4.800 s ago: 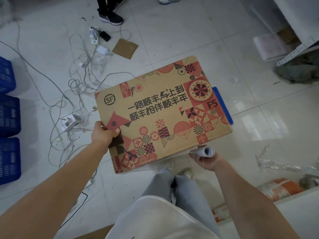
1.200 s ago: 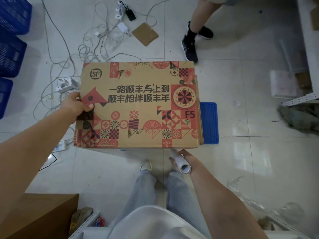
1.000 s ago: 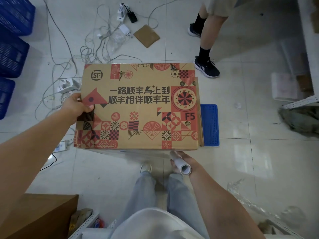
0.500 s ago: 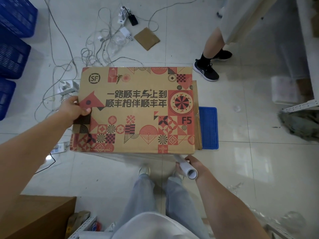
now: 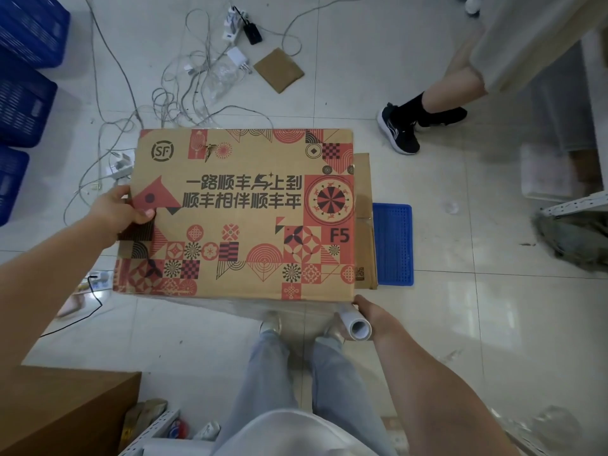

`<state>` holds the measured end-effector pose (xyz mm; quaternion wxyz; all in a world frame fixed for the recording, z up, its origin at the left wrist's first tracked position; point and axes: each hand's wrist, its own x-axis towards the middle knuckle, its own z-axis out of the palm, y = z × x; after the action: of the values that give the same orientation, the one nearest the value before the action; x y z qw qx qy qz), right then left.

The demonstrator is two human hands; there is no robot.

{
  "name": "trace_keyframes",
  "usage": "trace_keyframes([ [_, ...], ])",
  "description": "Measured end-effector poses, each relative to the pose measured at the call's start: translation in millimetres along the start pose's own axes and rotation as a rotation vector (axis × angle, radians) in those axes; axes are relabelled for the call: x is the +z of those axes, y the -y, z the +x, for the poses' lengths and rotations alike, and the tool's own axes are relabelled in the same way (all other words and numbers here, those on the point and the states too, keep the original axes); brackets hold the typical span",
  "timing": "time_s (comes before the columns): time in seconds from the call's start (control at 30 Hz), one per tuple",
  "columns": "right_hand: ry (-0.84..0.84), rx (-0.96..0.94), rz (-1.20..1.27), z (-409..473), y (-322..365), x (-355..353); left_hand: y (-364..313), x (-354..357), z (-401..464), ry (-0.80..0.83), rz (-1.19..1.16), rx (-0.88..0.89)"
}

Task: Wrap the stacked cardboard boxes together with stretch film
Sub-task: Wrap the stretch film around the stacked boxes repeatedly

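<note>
A cardboard box (image 5: pixel 243 212) printed with red and black patterns tops the stack in front of me. A lower box (image 5: pixel 365 222) juts out along its right side. My left hand (image 5: pixel 116 209) grips the top box's left edge, thumb on the printed face. My right hand (image 5: pixel 370 315) holds a roll of stretch film (image 5: pixel 353 322) upright at the stack's near right corner. Clear film (image 5: pixel 263 307) stretches from the roll across the near face of the stack.
A blue crate (image 5: pixel 393 245) sits under the stack at the right. Tangled cables and chargers (image 5: pixel 197 74) lie beyond the box. Blue crates (image 5: pixel 23 77) stand at the left. Another person's legs (image 5: pixel 427 113) are at the upper right. A brown box (image 5: pixel 62 409) is at my lower left.
I have stepped round the stack, and the roll has moved right along its near face to the right corner. The other person has walked towards the upper right.
</note>
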<state>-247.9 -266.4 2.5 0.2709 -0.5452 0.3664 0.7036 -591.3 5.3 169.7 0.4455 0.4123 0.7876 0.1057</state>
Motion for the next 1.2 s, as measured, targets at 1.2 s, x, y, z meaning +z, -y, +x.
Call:
trace_keyframes([
  [1.2,-0.026,-0.071,0.006,-34,42,31,3,-8,3,-0.002,-0.005,0.055],
])
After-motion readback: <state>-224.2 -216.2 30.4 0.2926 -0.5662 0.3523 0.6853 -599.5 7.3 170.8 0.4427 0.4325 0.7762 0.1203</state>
